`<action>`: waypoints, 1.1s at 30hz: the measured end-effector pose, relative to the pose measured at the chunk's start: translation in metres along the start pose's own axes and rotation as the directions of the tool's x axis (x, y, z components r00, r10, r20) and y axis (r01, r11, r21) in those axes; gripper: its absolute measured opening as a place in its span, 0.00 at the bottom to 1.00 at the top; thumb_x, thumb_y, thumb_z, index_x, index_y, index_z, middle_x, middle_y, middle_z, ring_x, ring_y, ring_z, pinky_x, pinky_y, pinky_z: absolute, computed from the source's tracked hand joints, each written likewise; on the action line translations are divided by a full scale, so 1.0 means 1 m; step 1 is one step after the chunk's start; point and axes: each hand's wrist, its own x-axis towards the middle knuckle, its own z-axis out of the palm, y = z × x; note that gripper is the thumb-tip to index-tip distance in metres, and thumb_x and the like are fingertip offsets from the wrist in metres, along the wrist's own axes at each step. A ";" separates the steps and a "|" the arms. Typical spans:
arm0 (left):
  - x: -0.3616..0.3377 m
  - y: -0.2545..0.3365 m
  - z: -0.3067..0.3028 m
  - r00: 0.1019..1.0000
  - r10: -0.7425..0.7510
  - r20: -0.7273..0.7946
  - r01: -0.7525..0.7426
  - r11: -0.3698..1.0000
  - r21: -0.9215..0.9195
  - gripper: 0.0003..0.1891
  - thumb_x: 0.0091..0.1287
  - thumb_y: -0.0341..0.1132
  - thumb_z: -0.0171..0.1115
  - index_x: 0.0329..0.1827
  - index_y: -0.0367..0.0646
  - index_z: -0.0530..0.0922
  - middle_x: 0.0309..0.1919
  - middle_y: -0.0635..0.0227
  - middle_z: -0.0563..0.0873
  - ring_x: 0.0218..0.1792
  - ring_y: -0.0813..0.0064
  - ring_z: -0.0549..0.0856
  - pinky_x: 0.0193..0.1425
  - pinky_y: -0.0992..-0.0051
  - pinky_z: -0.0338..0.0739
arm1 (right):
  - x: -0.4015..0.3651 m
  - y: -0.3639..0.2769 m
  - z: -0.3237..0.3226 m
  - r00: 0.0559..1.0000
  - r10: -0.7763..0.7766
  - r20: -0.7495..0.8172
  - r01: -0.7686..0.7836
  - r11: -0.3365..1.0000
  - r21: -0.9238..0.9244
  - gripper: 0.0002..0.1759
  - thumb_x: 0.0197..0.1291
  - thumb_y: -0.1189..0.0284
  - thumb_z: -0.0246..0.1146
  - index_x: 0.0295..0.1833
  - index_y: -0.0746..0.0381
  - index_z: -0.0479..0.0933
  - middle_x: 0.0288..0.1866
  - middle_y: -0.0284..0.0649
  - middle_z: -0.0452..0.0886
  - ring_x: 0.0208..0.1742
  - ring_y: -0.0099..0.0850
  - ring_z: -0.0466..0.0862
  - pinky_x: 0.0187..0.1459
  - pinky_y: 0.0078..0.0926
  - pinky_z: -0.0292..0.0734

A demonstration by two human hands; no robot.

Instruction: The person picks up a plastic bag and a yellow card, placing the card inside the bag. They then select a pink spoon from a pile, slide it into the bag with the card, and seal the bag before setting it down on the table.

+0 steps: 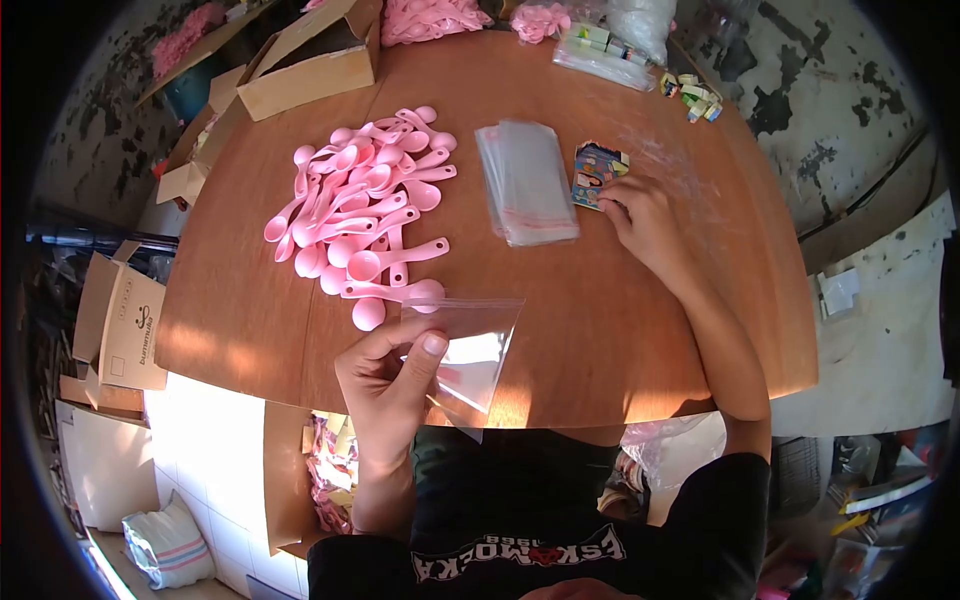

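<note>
My left hand (pixel 397 385) pinches a clear plastic bag (pixel 478 350) by its upper left part, near the table's front edge. The bag hangs flat and see-through. My right hand (pixel 645 218) is at a small stack of printed cards (pixel 593 172), thumb and fingertips closed on the right edge of a card. Left of the cards lies a stack of clear plastic bags (pixel 527 180). A heap of pink plastic spoons (pixel 365 205) spreads over the left half of the table, its nearest spoons just beyond my left hand.
On the wooden table (pixel 630 330), a cardboard box (pixel 310 75) stands at the back left. Pink bundles (pixel 435 18) and packs of cards (pixel 605 50) line the far edge. Loose cards (pixel 692 97) lie back right. An open carton (pixel 290 470) sits below the front edge.
</note>
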 end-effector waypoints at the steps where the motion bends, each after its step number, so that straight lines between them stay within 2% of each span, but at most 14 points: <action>1: 0.000 0.000 0.003 1.000 0.015 0.000 -0.015 1.000 0.013 0.09 0.65 0.27 0.68 0.45 0.31 0.84 0.34 0.65 0.87 0.33 0.83 0.83 0.39 0.83 0.76 | 0.001 -0.002 -0.002 0.999 0.009 -0.032 -0.010 1.000 -0.018 0.04 0.53 0.77 0.67 0.35 0.66 0.80 0.41 0.47 0.84 0.40 0.46 0.82 0.45 0.37 0.76; 2: 0.001 0.000 0.004 1.000 0.015 -0.016 -0.015 1.000 0.007 0.09 0.65 0.27 0.68 0.45 0.31 0.84 0.34 0.65 0.87 0.33 0.83 0.83 0.39 0.83 0.76 | 0.003 -0.005 -0.008 1.000 -0.004 -0.019 0.003 1.000 -0.016 0.04 0.53 0.77 0.67 0.35 0.66 0.80 0.41 0.47 0.84 0.40 0.46 0.82 0.45 0.37 0.76; 4: 0.002 0.000 0.007 0.999 0.033 -0.012 -0.032 0.997 0.071 0.09 0.66 0.26 0.67 0.46 0.31 0.84 0.35 0.64 0.88 0.34 0.83 0.84 0.38 0.83 0.78 | 0.012 -0.016 -0.026 0.957 -0.096 -0.273 0.017 0.960 -0.279 0.04 0.59 0.77 0.65 0.39 0.65 0.81 0.38 0.44 0.84 0.35 0.39 0.83 0.40 0.31 0.77; 5: 0.002 -0.001 0.010 0.998 0.050 -0.038 -0.048 0.996 0.073 0.08 0.67 0.27 0.65 0.45 0.31 0.84 0.32 0.67 0.87 0.30 0.86 0.79 0.35 0.84 0.71 | 0.015 -0.029 -0.034 0.958 -0.105 -0.267 0.029 0.961 -0.274 0.04 0.59 0.77 0.65 0.39 0.65 0.81 0.38 0.44 0.84 0.35 0.39 0.83 0.40 0.31 0.77; 7: 0.003 0.002 0.010 0.999 0.023 -0.046 -0.020 0.998 0.064 0.08 0.67 0.27 0.66 0.45 0.31 0.84 0.32 0.67 0.87 0.31 0.85 0.80 0.36 0.84 0.71 | 0.015 -0.061 -0.051 0.865 0.280 -0.417 -0.169 0.944 0.283 0.06 0.65 0.75 0.63 0.44 0.66 0.80 0.34 0.37 0.83 0.33 0.26 0.82 0.39 0.24 0.77; 8: 0.003 0.003 0.009 0.999 -0.011 -0.043 0.013 0.998 0.054 0.08 0.67 0.27 0.66 0.45 0.32 0.84 0.32 0.67 0.87 0.31 0.85 0.81 0.36 0.84 0.72 | 0.015 -0.077 -0.061 0.869 0.272 -0.414 -0.160 0.945 0.285 0.06 0.65 0.75 0.63 0.44 0.66 0.80 0.34 0.37 0.83 0.33 0.26 0.82 0.39 0.24 0.77; 10: 0.004 0.002 0.008 0.998 -0.031 -0.046 0.034 0.997 0.066 0.08 0.66 0.27 0.66 0.44 0.31 0.84 0.32 0.66 0.88 0.32 0.84 0.82 0.38 0.84 0.74 | 0.014 -0.108 -0.078 0.908 0.302 -0.290 -0.030 0.738 0.674 0.08 0.69 0.73 0.61 0.45 0.68 0.78 0.35 0.34 0.81 0.36 0.18 0.79 0.39 0.18 0.76; 13: 0.005 0.002 0.009 0.997 -0.070 -0.028 0.071 0.996 0.046 0.08 0.66 0.26 0.66 0.44 0.31 0.84 0.31 0.66 0.87 0.32 0.84 0.82 0.37 0.84 0.73 | 0.013 -0.141 -0.079 0.971 0.159 -0.177 0.036 0.640 0.768 0.08 0.69 0.74 0.60 0.46 0.70 0.77 0.39 0.37 0.81 0.36 0.21 0.80 0.40 0.17 0.77; 16: 0.003 0.000 0.008 0.998 -0.060 -0.010 0.060 0.997 0.045 0.08 0.66 0.26 0.66 0.44 0.31 0.84 0.31 0.66 0.88 0.32 0.84 0.82 0.37 0.84 0.73 | 0.017 -0.154 -0.073 0.989 0.061 -0.133 0.061 0.653 0.755 0.08 0.69 0.75 0.60 0.47 0.70 0.76 0.42 0.38 0.80 0.36 0.21 0.80 0.41 0.18 0.77; 18: 0.001 -0.001 0.005 1.000 0.015 0.019 -0.016 0.997 0.073 0.09 0.67 0.28 0.67 0.45 0.32 0.83 0.27 0.69 0.87 0.22 0.87 0.81 0.24 0.87 0.74 | 0.023 -0.158 -0.068 0.989 0.056 -0.134 0.071 0.615 0.785 0.08 0.68 0.75 0.61 0.45 0.69 0.77 0.38 0.37 0.81 0.35 0.20 0.80 0.38 0.17 0.76; 19: 0.000 0.000 0.004 1.000 0.016 0.013 -0.017 0.997 0.074 0.09 0.67 0.28 0.67 0.45 0.32 0.83 0.27 0.69 0.87 0.22 0.87 0.81 0.24 0.87 0.74 | 0.025 -0.156 -0.069 0.999 0.009 -0.048 0.029 0.691 0.722 0.07 0.66 0.75 0.63 0.43 0.69 0.79 0.36 0.36 0.81 0.34 0.19 0.79 0.36 0.17 0.75; 23: -0.005 0.003 0.000 0.999 0.009 0.035 -0.009 1.000 0.009 0.09 0.67 0.28 0.66 0.47 0.31 0.83 0.31 0.66 0.87 0.26 0.87 0.82 0.25 0.87 0.75 | 0.028 -0.155 -0.070 0.988 -0.061 0.141 -0.030 0.823 0.568 0.05 0.62 0.75 0.66 0.39 0.67 0.81 0.31 0.35 0.82 0.31 0.18 0.78 0.31 0.17 0.72; 30: -0.009 0.008 0.003 0.979 -0.113 0.171 0.121 0.992 -0.037 0.09 0.68 0.26 0.65 0.47 0.29 0.82 0.35 0.63 0.88 0.34 0.85 0.83 0.37 0.83 0.78 | 0.024 -0.176 -0.073 0.965 -0.114 0.235 -0.045 0.814 0.579 0.04 0.62 0.76 0.65 0.40 0.65 0.82 0.31 0.36 0.82 0.30 0.21 0.79 0.32 0.18 0.74; 33: -0.012 0.004 0.002 0.982 -0.066 0.178 0.066 0.998 0.008 0.08 0.67 0.26 0.65 0.46 0.29 0.83 0.35 0.64 0.89 0.36 0.84 0.84 0.41 0.82 0.78 | 0.016 -0.189 -0.074 0.974 -0.108 0.199 -0.023 0.825 0.564 0.04 0.60 0.77 0.67 0.40 0.65 0.82 0.33 0.38 0.82 0.32 0.27 0.81 0.34 0.23 0.75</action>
